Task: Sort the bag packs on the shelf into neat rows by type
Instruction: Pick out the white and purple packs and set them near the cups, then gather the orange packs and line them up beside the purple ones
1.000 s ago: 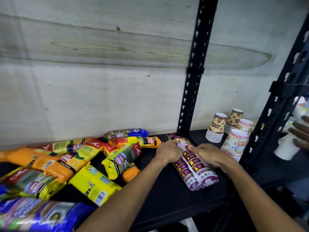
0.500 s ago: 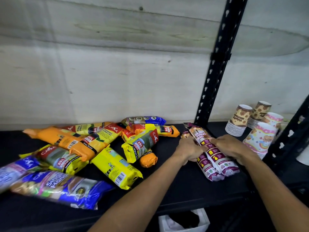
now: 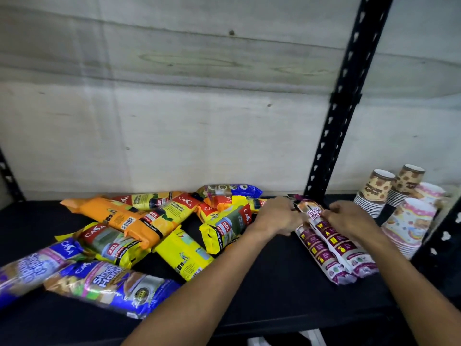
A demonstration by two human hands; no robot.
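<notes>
Two purple-and-white drawstring bag packs (image 3: 331, 245) lie side by side on the black shelf (image 3: 269, 290), right of centre. My left hand (image 3: 277, 216) rests against their upper left side and my right hand (image 3: 349, 216) presses their upper right side; both hands grip the packs. To the left lies a jumbled heap: yellow packs (image 3: 184, 255), orange packs (image 3: 119, 216), a yellow and red pack (image 3: 224, 228), and blue single-handle packs (image 3: 109, 285) at the front left. Another blue pack (image 3: 232, 189) lies at the back.
A black perforated upright (image 3: 341, 101) stands behind the drawstring packs. Stacks of patterned paper cups (image 3: 409, 221) crowd the right end of the shelf. A pale board wall (image 3: 174, 108) closes the back. Bare shelf shows in front of the packs.
The view has swung left, showing more of the heap and the blue packs. My hands stay on the drawstring packs, which have barely shifted.
</notes>
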